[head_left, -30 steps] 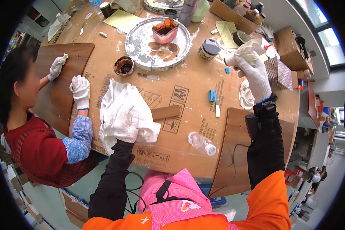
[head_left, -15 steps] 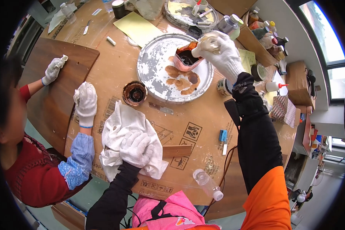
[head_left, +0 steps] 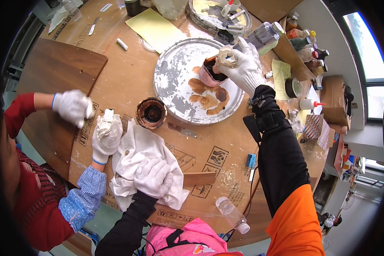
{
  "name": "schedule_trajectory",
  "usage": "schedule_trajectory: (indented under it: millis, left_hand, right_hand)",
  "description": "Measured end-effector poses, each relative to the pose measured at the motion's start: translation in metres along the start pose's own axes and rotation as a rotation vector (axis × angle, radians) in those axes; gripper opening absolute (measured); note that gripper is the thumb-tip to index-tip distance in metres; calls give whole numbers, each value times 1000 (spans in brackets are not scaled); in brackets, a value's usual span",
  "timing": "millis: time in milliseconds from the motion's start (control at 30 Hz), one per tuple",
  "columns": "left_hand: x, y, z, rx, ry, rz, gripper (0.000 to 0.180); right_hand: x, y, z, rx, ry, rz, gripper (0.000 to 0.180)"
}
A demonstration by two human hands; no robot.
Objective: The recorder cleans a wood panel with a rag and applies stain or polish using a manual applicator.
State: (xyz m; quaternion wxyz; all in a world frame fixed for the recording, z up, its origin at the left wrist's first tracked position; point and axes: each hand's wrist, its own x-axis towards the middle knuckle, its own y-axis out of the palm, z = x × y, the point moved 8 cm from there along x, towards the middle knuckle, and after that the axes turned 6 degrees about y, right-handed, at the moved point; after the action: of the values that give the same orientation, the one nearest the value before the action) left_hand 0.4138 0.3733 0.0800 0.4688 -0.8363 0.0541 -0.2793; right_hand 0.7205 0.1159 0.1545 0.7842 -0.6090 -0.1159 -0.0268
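Note:
My white-gloved right hand [head_left: 245,66] pinches a crumpled, stained cloth wad [head_left: 227,57] at the rim of a pink cup [head_left: 209,77]. Dark brown liquid sits inside the cup, which stands on a round, paint-flecked lid [head_left: 179,81] with brown stains. Near the table's front, my gloved left hand [head_left: 152,178] is curled over a large white cloth [head_left: 134,149] and presses it down. A narrow wooden strip [head_left: 198,178] sticks out from under the cloth to its right. My left fingertips are partly lost against the cloth.
At the left, a co-worker's gloved hands [head_left: 74,106] hold pale wads beside a brown wooden board [head_left: 57,72]. A brown-stained bowl [head_left: 151,113] stands left of the lid. A clear bottle [head_left: 232,214] lies at the front edge. A box of bottles [head_left: 296,59] is far right.
My right hand has shifted slightly right and down, its fingers lifting more apart around the wad. The co-worker's hand has left the board and moved toward their other hand, which has turned.

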Motion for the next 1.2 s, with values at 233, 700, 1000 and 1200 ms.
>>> schedule_trajectory:
  millis: [233,700,1000,1200]
  left_hand:
    - [1,1,-1,-4,-1,6,20]
    - [4,-1,-3,9,-5,5,19]
    - [0,-1,-3,37,8,6,17]
    - [4,-2,-2,13,7,3,17]
  right_hand:
    - [-1,8,4,-8,-7,42,52]
    - [2,10,3,-16,54,88,49]
    - [1,3,-7,74,87,133,62]
    - [-3,15,-1,77,112,170,61]
